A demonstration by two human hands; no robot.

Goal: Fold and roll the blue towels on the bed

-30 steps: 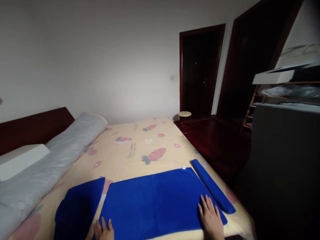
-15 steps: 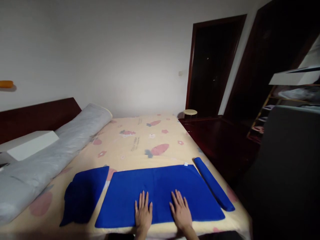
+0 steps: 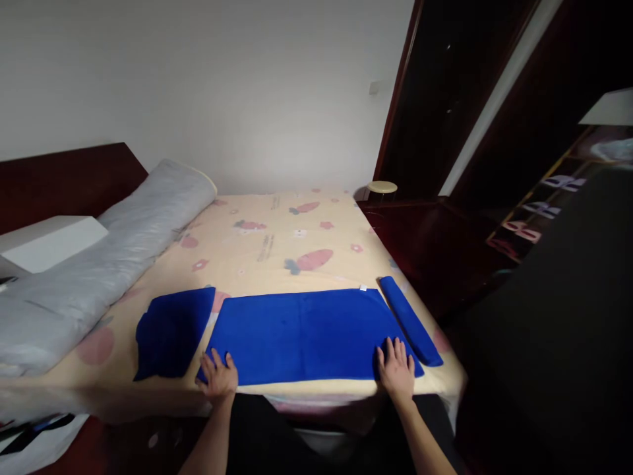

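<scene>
A blue towel lies spread flat near the front edge of the bed, with a small white tag on its far edge. My left hand rests on its near left corner, fingers spread. Near the right corner, my right hand lies on the cloth with its fingers stretched out. A rolled blue towel sits just right of the flat one. To the left is another blue cloth, loosely laid and uneven at its left side.
The bed has a cream sheet with a carrot and flower print. A long grey wrapped roll and a white box lie along the headboard. A stool stands by the far wall; a shoe rack is at right.
My hands have slid apart across the flat towel, the left one to its left corner, the right one toward its right corner. The view has tilted downward.
</scene>
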